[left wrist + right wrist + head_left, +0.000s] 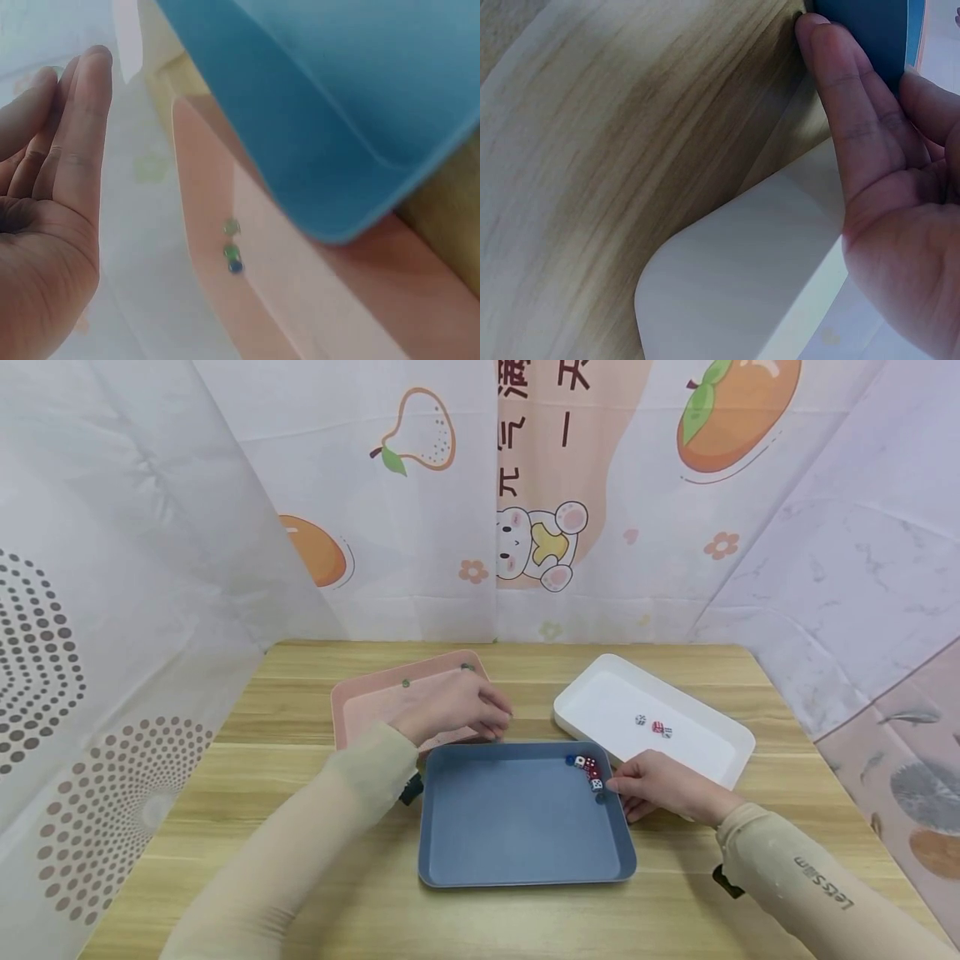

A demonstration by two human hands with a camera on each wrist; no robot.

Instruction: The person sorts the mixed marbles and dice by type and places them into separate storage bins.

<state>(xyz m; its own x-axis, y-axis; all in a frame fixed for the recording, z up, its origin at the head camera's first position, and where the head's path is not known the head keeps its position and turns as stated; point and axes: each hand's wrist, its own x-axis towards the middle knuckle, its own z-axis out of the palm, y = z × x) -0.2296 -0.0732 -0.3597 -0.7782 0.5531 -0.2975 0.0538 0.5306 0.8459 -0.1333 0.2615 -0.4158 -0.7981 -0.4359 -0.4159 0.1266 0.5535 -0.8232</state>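
Note:
My right hand (663, 785) grips the right wall of the blue tray (517, 827), thumb at the rim and fingers along the outside. Dice and marbles, red, white and blue (591, 768), are gathered in that tray's far right corner. My left hand (467, 703) hovers over the right end of the pink tray (356, 702), near the blue tray's far left corner. Between its thumb and forefinger shows a small greenish glass marble (58, 70), mostly hidden. Green marbles (231, 251) and a blue marble (236, 267) lie in the pink tray.
At the back right stands a white tray (592, 693) holding a red die (657, 727) and two whitish dice. The blue tray overlaps the pink tray's near edge. A printed curtain (420, 568) hangs behind the wooden table (300, 660).

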